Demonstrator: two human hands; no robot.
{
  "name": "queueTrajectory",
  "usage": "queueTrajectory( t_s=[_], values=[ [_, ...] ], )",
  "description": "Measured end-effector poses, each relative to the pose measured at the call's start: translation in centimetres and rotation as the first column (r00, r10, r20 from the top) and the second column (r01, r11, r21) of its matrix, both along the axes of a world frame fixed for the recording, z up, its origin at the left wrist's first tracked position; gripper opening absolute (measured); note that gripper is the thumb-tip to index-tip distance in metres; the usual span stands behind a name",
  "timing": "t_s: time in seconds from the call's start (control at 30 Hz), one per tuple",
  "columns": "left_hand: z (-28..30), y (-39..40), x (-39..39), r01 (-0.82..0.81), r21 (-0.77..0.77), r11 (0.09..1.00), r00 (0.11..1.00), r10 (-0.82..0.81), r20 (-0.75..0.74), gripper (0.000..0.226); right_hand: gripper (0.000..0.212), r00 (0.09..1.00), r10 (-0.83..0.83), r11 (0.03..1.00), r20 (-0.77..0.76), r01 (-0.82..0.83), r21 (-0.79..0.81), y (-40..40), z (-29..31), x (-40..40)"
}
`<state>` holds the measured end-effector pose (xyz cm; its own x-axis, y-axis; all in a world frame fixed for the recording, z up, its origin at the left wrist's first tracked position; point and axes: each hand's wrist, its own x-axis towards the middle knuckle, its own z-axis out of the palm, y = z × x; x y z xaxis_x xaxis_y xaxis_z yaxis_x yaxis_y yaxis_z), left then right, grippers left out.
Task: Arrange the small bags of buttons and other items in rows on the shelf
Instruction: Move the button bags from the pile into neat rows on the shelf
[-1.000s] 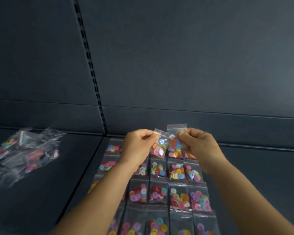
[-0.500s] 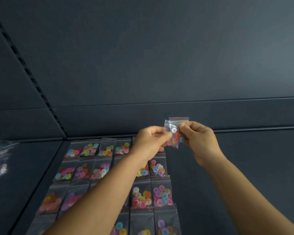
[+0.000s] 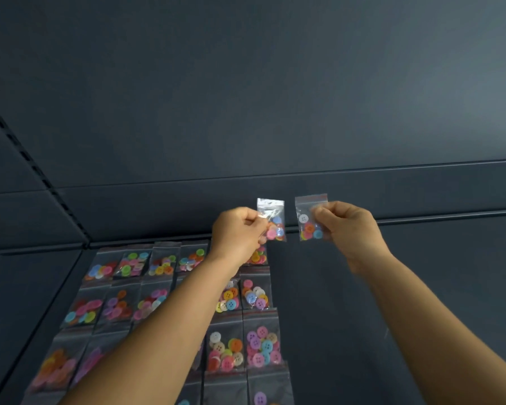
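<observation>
Each hand pinches one bag: left hand a button bag, right hand another bag, held apart above the shelf's back edge (probably separated for placing beside the laid rows).

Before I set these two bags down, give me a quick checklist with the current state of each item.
1. Left hand pinches its bag: ok.
2. Right hand pinches its bag: ok.
3. The two bags are apart, not stuck together: ok.
4. Bare shelf right of the last column of laid bags: ok.
5. Both bags' zip strips sealed: cannot tell.
6. Laid rows straight under the left forearm: cannot tell, partly hidden.
</observation>
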<state>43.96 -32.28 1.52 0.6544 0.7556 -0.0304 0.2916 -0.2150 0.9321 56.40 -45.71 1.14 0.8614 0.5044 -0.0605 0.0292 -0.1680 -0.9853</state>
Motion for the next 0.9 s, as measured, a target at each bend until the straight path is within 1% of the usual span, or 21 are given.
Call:
queueTrajectory(
  t_s=[0.07,0.17,0.23,0.27,0.3,0.33,0.37,0.4,0.43,0.5,0.57,0.6,0.67,0.73,0.9],
  values=[
    [-0.7,0.2,0.0,-0.02,0.002,1.0,0.999,0.02,-0.043,0.015,0.016,1.0,-0.011,0.997,0.017,0.012,-0.07,-0.2,-0.5,0.8],
    [-1.6,-0.5,0.8,0.005,-0.008,1.0,0.996,-0.006,-0.085,0.015,0.018,1.0,-0.009,0.991,0.001,0.009,-0.134,0.4,-1.3,1.0],
    [-1.8,-1.0,1.4,0.02,0.01,1.0,0.993,-0.019,-0.114,0.012,0.015,0.998,-0.011,0.977,0.055,0.022,-0.211,0.9,-1.9,1.1],
    [-1.9,-1.1,1.5,0.035,0.093,0.995,0.986,-0.019,-0.164,0.006,0.011,0.992,0.01,0.957,0.124,0.026,-0.288,0.9,-2.0,1.3],
    [-1.9,-1.0,1.5,0.052,0.217,0.975,0.972,0.0,-0.233,0.008,0.012,0.978,0.05,0.924,0.2,0.03,-0.381,0.8,-2.1,1.2],
    [-2.0,-0.9,1.3,0.068,0.344,0.936,0.954,0.04,-0.298,0.017,0.02,0.958,0.099,0.886,0.269,0.039,-0.462,0.6,-2.2,1.2],
    [-2.1,-0.8,1.0,0.087,0.449,0.889,0.941,0.074,-0.33,0.024,0.029,0.935,0.142,0.858,0.326,0.048,-0.511,0.4,-2.4,1.2],
    [-2.1,-0.7,0.8,0.107,0.523,0.846,0.94,0.085,-0.33,0.028,0.035,0.91,0.175,0.842,0.376,0.06,-0.537,0.1,-2.6,1.2],
    [-2.2,-0.7,0.7,0.138,0.576,0.806,0.945,0.066,-0.319,0.031,0.038,0.886,0.195,0.836,0.42,0.074,-0.544,0.0,-2.7,1.1],
    [-2.7,-0.9,0.7,0.296,0.647,0.703,0.93,-0.058,-0.363,0.033,0.039,0.845,0.232,0.834,0.482,0.082,-0.546,-0.3,-2.9,0.8],
    [-3.6,-1.5,0.8,0.462,0.666,0.586,0.873,-0.166,-0.459,0.035,0.036,0.793,0.288,0.832,0.537,0.07,-0.55,-0.4,-3.2,0.4],
    [-4.1,-1.8,0.9,0.505,0.656,0.561,0.848,-0.184,-0.496,0.037,0.032,0.763,0.32,0.832,0.562,0.057,-0.551,-0.5,-3.4,0.3],
    [-5.0,-2.5,0.8,0.526,0.64,0.56,0.83,-0.172,-0.531,0.041,0.021,0.716,0.393,0.814,0.577,0.02,-0.58,-0.7,-3.9,0.0],
    [-5.4,-3.2,0.7,0.515,0.652,0.557,0.837,-0.165,-0.521,0.044,0.019,0.71,0.432,0.794,0.556,-0.007,-0.609,-0.9,-4.4,-0.1],
    [-5.3,-3.7,0.7,0.454,0.695,0.558,0.877,-0.144,-0.458,0.041,0.019,0.722,0.374,0.831,0.583,0.019,-0.557,-0.8,-4.6,-0.3]
  ],
)
